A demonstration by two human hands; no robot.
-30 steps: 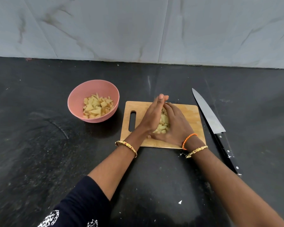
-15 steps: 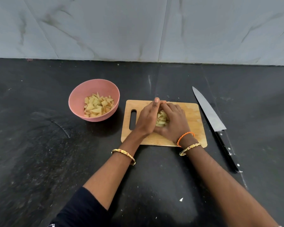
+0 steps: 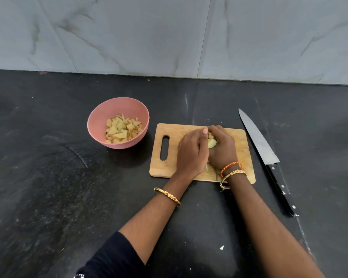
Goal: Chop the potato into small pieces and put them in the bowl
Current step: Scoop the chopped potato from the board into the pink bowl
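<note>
Both hands have drawn closer together since a second ago, cupping the potato pieces (image 3: 211,143) into a tight heap on the cutting board (image 3: 169,167), so the scoop to the pink bowl (image 3: 100,125) looks near. Left hand (image 3: 191,153) and right hand (image 3: 222,151) each have a narrow grip, fingers curled round the pile. Beside the board, the knife (image 3: 259,141) lies idle on the worktop (image 3: 48,187).
</note>
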